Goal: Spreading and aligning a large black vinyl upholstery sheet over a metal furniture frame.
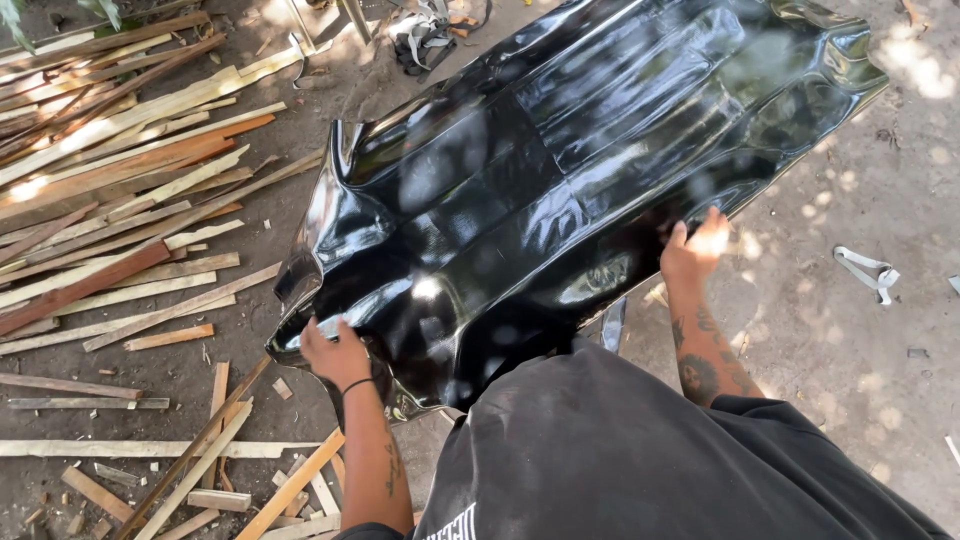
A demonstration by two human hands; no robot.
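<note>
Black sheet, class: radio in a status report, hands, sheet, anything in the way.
Left hand grips black sheet at near corner. Right hand grips its right edge. Wood slats piled left, clear of sheet.

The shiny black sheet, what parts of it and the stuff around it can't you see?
- Head view: whatever lies under the black sheet; the sheet covers it.
- Near edge of the sheet: hidden behind the person's dark shirt.
- Fingertips of the left hand and right hand: curled over the sheet's edge.
- Wood strips: cut off by the left edge.
- Grey straps at the top: too small to identify.
</note>
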